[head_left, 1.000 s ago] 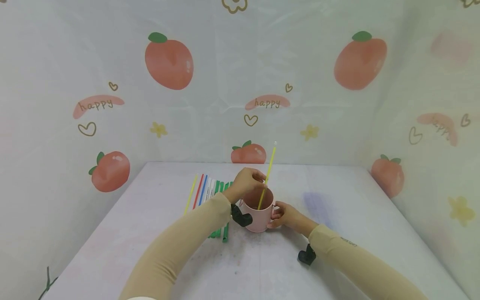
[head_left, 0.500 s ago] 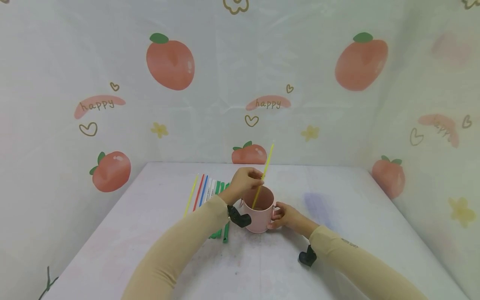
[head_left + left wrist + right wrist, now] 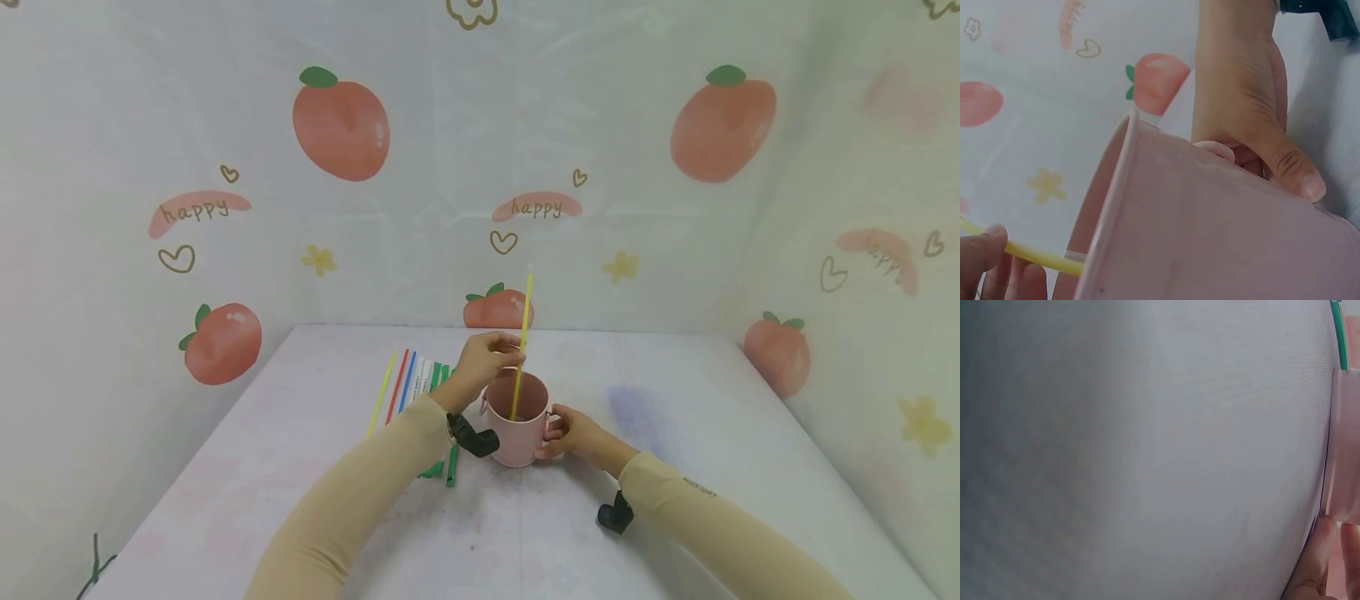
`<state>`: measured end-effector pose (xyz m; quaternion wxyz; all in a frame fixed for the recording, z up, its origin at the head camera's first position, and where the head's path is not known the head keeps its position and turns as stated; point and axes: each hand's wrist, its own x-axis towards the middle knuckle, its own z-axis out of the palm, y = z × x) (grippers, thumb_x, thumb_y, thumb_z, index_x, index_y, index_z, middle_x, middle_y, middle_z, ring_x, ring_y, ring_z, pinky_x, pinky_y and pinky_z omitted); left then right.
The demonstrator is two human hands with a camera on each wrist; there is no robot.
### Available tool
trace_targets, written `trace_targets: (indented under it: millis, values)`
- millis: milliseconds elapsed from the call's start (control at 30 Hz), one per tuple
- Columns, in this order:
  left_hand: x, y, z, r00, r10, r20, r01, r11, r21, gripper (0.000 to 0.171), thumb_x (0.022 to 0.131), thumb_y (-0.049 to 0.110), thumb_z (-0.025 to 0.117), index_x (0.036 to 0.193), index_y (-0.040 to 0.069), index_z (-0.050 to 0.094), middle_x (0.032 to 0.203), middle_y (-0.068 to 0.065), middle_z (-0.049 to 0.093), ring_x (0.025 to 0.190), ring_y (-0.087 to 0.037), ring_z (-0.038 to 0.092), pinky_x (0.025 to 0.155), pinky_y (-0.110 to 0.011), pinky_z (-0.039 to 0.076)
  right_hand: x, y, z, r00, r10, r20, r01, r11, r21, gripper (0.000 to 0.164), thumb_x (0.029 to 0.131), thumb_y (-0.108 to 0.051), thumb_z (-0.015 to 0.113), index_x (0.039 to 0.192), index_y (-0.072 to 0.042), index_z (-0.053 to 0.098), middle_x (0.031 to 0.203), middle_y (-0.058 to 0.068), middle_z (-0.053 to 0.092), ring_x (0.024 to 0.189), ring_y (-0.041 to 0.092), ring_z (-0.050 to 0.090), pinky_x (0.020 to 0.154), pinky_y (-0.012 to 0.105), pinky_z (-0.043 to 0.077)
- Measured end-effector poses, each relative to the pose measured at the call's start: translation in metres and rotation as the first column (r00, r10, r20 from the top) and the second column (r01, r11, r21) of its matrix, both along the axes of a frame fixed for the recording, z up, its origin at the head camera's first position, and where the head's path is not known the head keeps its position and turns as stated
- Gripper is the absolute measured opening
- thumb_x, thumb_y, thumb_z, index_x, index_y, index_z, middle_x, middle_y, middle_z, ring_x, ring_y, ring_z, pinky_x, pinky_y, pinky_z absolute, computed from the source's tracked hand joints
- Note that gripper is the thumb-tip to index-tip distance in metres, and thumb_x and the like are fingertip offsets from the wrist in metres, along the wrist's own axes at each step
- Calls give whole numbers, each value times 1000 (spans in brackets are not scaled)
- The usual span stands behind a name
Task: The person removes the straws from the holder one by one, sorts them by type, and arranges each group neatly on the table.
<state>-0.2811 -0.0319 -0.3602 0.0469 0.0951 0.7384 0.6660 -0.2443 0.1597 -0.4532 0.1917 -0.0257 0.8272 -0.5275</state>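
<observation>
My left hand (image 3: 480, 365) pinches a yellow straw (image 3: 527, 304) between thumb and fingers above a pink mug (image 3: 517, 446). The straw stands nearly upright, its lower end inside the mug and its clear tip sticking up. Beside the mug, my right hand (image 3: 573, 432) grips the handle on the right. The left wrist view shows the straw (image 3: 1041, 256) passing over the mug's rim, with the right thumb against the mug wall (image 3: 1179, 231). Only the mug's side (image 3: 1344, 444) and a few right fingers (image 3: 1317, 550) appear at the edge of the right wrist view.
Left of the mug lies a row of straws: a yellow one (image 3: 382, 387), a red one (image 3: 397, 385), a blue one (image 3: 407, 383), white ones and several green ones (image 3: 452, 467). My left forearm partly covers them. A printed curtain (image 3: 420, 250) stands behind the table (image 3: 675, 517).
The left hand has shifted slightly left with the straw. The straw has tipped from leaning right to nearly upright. The right hand and mug stay almost where they were.
</observation>
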Motion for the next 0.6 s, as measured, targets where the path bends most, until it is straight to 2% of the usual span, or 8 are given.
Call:
trace_targets:
  millis: [300,433,600]
  values:
    - [-2,-6,-1,1000,-9,-24,10,999,48,25,89,3,67,113,-4,65,90,-6,64,80,-12,65,81,-36,59,2,-1,2,1000,10,3,-10,1000,-24,90,76,-2,81,147,8,26,114,15,58,100,18,56,98,38,47]
    - [-3,-9,3,1000,-8,-24,10,997,83,27,91,2,65,116,-5,63,90,-5,62,79,-12,65,84,-39,58,2,-1,2,1000,8,5,-8,1000,-19,90,76,-3,81,147,8,26,115,16,58,100,19,56,99,39,47]
    - [-5,-12,8,1000,23,-15,-21,990,136,25,90,2,65,114,-5,63,87,-4,60,77,-10,65,82,-37,59,2,-1,2,1000,5,7,-5,1000,-19,91,76,-3,81,148,8,25,116,16,58,101,19,57,99,40,47]
